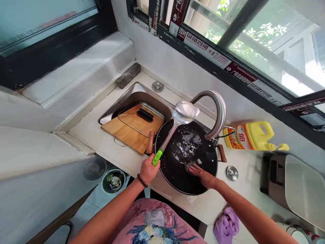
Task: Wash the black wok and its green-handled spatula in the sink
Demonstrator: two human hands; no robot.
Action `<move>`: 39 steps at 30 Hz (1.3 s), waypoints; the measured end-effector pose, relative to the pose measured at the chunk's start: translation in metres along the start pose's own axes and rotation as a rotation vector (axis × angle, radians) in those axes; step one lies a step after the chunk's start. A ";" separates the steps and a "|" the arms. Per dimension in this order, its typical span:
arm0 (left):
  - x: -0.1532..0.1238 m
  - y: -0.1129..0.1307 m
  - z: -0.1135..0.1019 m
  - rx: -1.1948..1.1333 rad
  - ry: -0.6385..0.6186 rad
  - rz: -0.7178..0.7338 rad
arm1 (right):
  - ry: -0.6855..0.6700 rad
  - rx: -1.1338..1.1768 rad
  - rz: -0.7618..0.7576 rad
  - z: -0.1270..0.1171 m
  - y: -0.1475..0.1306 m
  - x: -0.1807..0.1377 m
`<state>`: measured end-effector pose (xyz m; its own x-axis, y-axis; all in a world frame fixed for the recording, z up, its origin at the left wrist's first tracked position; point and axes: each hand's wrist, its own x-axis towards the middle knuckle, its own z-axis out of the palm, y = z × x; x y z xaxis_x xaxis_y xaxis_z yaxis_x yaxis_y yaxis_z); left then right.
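My left hand (149,168) is closed round the bright green grip of a metal wok spatula (185,112). Its wide, wet head is raised over the far rim of a black wok (175,179). The wok has wooden side handles and holds a little foamy water. Inside it, my right hand (206,178) has its fingertips on a grey steel wool scrubber (189,166), partly hidden under them. A curved metal faucet (220,112) arches over the wok's far right side.
Left of the wok, a wooden cutting board (127,127) leans in the steel sink (137,87). A yellow detergent bottle (256,135), a metal drain plug (232,173) and a purple cloth (226,225) lie to the right. A bin (114,181) stands on the floor.
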<state>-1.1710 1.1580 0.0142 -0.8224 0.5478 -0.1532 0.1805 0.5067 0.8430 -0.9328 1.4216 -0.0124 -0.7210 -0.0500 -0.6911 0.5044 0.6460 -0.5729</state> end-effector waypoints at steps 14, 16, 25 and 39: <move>-0.004 -0.008 0.000 -0.031 0.092 0.066 | 0.084 0.080 -0.138 0.014 -0.042 0.085; -0.004 -0.011 0.001 -0.043 0.112 0.072 | -0.018 0.153 -0.270 0.030 -0.051 0.069; -0.002 -0.022 0.001 -0.010 0.134 0.065 | 0.419 0.277 -0.230 -0.037 -0.108 0.183; -0.002 -0.024 0.000 -0.018 0.119 0.091 | 0.498 0.349 -0.366 -0.035 -0.128 0.197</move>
<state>-1.1735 1.1450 -0.0056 -0.8615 0.5076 -0.0150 0.2479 0.4461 0.8600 -1.1558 1.3552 -0.0598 -0.9629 0.1906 -0.1912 0.2507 0.3682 -0.8953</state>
